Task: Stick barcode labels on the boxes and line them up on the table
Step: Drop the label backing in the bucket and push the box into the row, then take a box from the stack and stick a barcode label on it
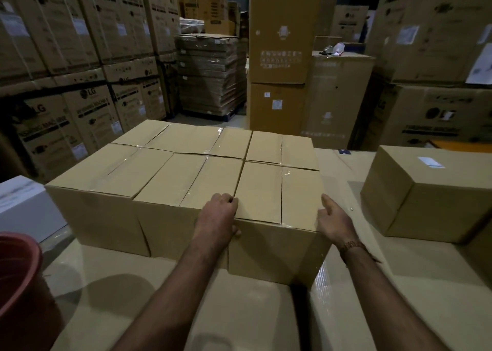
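Left hand (218, 213) grips the near box (277, 198) at its left top edge; right hand (332, 218), open, flanks its right side. I recommend an even, square pull.

free lane between box block (186, 169) and lone box (426, 190), bucket (18, 270) at left

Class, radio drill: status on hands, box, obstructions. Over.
Left hand grips near box at top edge; right hand open against its right side. No label visible on top. Labelled box stands apart, right.
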Demonstrator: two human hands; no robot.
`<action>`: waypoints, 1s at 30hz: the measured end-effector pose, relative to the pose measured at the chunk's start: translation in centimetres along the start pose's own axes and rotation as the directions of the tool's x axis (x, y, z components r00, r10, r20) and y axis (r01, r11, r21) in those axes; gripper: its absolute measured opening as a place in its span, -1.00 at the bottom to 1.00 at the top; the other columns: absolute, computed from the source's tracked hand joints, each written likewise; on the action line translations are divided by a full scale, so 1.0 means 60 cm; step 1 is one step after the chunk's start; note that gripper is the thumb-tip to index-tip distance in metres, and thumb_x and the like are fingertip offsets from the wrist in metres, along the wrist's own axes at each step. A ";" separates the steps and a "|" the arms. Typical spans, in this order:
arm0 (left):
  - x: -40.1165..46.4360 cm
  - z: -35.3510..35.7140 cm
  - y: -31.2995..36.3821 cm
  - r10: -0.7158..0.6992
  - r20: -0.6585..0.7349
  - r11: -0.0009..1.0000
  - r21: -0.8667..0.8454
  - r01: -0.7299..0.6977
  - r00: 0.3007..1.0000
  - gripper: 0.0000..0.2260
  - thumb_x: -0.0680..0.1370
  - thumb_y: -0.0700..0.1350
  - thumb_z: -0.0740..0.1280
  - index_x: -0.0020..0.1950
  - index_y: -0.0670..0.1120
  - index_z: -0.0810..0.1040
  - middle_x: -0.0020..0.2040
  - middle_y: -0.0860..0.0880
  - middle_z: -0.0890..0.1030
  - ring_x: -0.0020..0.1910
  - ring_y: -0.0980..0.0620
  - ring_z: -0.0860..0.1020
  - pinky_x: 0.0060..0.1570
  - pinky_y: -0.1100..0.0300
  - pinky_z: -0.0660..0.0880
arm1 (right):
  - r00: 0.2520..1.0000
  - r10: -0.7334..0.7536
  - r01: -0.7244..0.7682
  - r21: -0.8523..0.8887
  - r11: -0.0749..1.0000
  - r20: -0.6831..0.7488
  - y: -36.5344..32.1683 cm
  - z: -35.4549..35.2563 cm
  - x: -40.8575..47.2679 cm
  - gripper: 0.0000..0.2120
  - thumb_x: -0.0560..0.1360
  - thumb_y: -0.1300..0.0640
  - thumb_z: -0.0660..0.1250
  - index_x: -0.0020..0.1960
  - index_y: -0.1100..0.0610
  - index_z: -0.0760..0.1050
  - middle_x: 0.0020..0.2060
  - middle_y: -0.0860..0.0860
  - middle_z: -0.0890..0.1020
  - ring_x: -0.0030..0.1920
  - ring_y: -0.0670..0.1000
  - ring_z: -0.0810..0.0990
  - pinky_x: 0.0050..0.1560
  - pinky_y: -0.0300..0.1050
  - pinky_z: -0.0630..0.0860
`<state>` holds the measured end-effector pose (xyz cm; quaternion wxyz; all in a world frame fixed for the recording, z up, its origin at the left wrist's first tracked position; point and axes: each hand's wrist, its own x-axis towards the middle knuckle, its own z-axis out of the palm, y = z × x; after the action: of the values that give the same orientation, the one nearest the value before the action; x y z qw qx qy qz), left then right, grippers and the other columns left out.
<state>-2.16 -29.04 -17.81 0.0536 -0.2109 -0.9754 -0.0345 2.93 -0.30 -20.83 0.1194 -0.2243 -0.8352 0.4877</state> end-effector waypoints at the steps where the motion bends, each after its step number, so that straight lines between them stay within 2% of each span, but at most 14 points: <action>1: -0.003 0.001 0.002 0.006 -0.011 1.000 0.010 -0.006 1.000 -0.31 0.51 0.06 0.54 0.57 -0.07 0.38 0.48 -0.04 0.44 0.42 -0.05 0.38 0.33 0.06 0.47 | 1.000 0.013 -0.013 0.007 1.000 -0.009 0.000 -0.005 -0.002 -0.49 0.75 0.09 0.18 0.68 0.06 0.26 0.61 0.01 0.37 0.59 0.11 0.36 0.61 0.11 0.30; 3: -0.012 0.003 0.007 0.016 -0.037 0.999 0.032 -0.015 0.999 -0.30 0.55 0.09 0.50 0.60 -0.08 0.32 0.50 -0.06 0.41 0.42 -0.06 0.38 0.38 0.05 0.45 | 0.997 0.017 -0.019 -0.023 1.000 -0.080 -0.002 -0.019 -0.009 -0.55 0.72 0.05 0.23 0.59 0.09 0.42 0.51 0.08 0.51 0.47 0.15 0.50 0.51 0.16 0.44; 6: -0.026 0.000 0.018 0.014 -0.035 0.999 0.045 -0.012 0.999 -0.25 0.59 0.10 0.44 0.66 -0.11 0.19 0.54 -0.09 0.36 0.44 -0.09 0.36 0.44 0.03 0.40 | 0.982 -0.015 0.001 -0.074 0.997 -0.186 -0.007 -0.045 -0.023 -0.68 0.67 0.08 0.27 0.36 0.10 0.62 0.28 0.07 0.67 0.24 0.12 0.61 0.29 0.05 0.57; 8: -0.030 -0.009 0.030 0.007 -0.004 0.998 0.061 -0.006 1.000 -0.22 0.60 0.10 0.44 0.68 -0.11 0.13 0.58 -0.12 0.32 0.48 -0.13 0.35 0.48 -0.02 0.36 | 0.985 -0.044 0.025 -0.113 0.993 -0.166 -0.009 -0.068 -0.035 -0.72 0.68 0.09 0.28 0.31 0.11 0.64 0.21 0.05 0.69 0.17 0.08 0.61 0.18 -0.06 0.51; 13: -0.034 -0.045 0.110 0.094 -0.034 0.983 0.164 -0.087 0.995 -0.36 0.64 0.07 0.40 0.65 -0.02 0.23 0.68 -0.17 0.19 0.58 -0.23 0.28 0.54 -0.18 0.28 | 0.992 -0.089 0.071 -0.185 0.980 -0.088 0.011 -0.133 -0.068 -0.78 0.69 0.08 0.33 0.24 0.13 0.67 0.08 0.04 0.68 0.10 0.04 0.61 0.11 -0.11 0.45; 18: -0.024 -0.073 0.226 0.200 -0.133 0.975 0.127 -0.183 0.971 -0.41 0.64 0.07 0.40 0.63 0.02 0.29 0.68 -0.11 0.22 0.61 -0.21 0.25 0.55 -0.16 0.27 | 0.994 -0.063 0.047 -0.164 0.985 -0.092 0.052 -0.195 -0.075 -0.86 0.66 0.09 0.37 0.14 0.06 0.69 0.02 0.02 0.73 0.10 0.06 0.68 0.10 -0.12 0.52; 23: 0.014 -0.075 0.362 0.208 -0.162 0.978 0.043 -0.204 0.965 -0.38 0.61 0.27 0.34 0.61 0.08 0.32 0.67 -0.07 0.26 0.59 -0.17 0.30 0.52 -0.15 0.34 | 0.994 -0.070 0.053 -0.174 0.983 -0.090 0.091 -0.285 -0.063 -0.82 0.68 0.06 0.34 0.21 0.04 0.67 -0.01 -0.05 0.68 0.05 -0.01 0.65 0.11 -0.11 0.53; 26: 0.045 -0.060 0.453 0.183 -0.169 0.983 0.022 -0.182 0.968 -0.30 0.57 0.45 0.21 0.60 0.09 0.33 0.63 -0.06 0.34 0.51 -0.14 0.41 0.41 -0.15 0.45 | 0.994 -0.062 0.045 -0.188 0.981 -0.087 0.126 -0.361 -0.039 -0.80 0.69 0.03 0.32 0.24 0.01 0.66 0.02 -0.09 0.66 0.05 -0.05 0.62 0.06 -0.15 0.48; 30: 0.098 -0.037 0.569 0.148 -0.166 0.986 -0.055 -0.159 0.975 -0.26 0.60 0.49 0.01 0.64 0.07 0.29 0.64 -0.06 0.33 0.52 -0.13 0.40 0.39 -0.12 0.48 | 0.990 -0.077 0.053 -0.193 0.980 -0.119 0.176 -0.478 0.017 -0.83 0.68 0.05 0.35 0.21 -0.01 0.67 0.05 -0.10 0.68 0.08 -0.06 0.64 0.07 -0.15 0.49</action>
<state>6.91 4.18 -13.39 0.1276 -0.2839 -0.9469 -0.0804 16.75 26.49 -15.78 0.1658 -0.2372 -0.8755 0.3870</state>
